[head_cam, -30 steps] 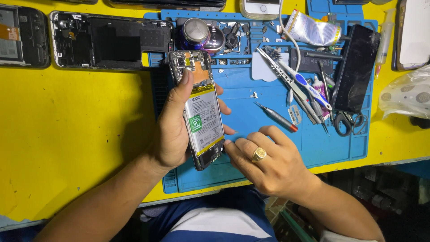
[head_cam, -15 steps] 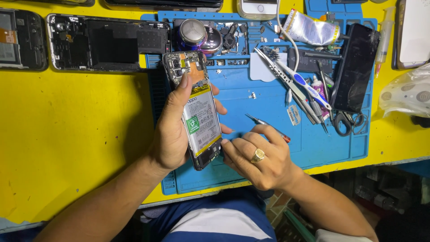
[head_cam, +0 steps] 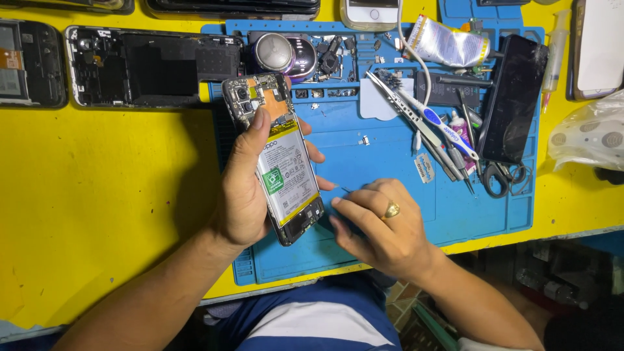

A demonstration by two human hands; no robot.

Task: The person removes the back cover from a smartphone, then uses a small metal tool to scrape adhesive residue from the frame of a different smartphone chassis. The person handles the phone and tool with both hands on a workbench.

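Note:
My left hand (head_cam: 240, 195) holds an opened phone (head_cam: 286, 175) upright over the blue work mat (head_cam: 390, 162). The phone's back is off, so its battery and circuit board show, and my thumb lies along its left edge. My right hand (head_cam: 380, 227), with a gold ring, rests on the mat just right of the phone's lower end. Its fingers are curled over a small screwdriver (head_cam: 345, 190). Only the thin metal tip shows, pointing toward the phone.
On the yellow table (head_cam: 97, 195) lie two stripped phone frames (head_cam: 149, 65) (head_cam: 29, 62). The mat carries a round metal tin (head_cam: 273, 52), a toothbrush (head_cam: 429, 117), tweezers, scissors (head_cam: 500, 179), a black phone screen (head_cam: 513, 97) and a silver tube (head_cam: 448, 45). A plastic bag (head_cam: 588, 136) sits at the right.
My right hand moved right over the red-handled screwdriver lying on the mat and closed on it, then drew it toward the phone. The left hand kept holding the phone.

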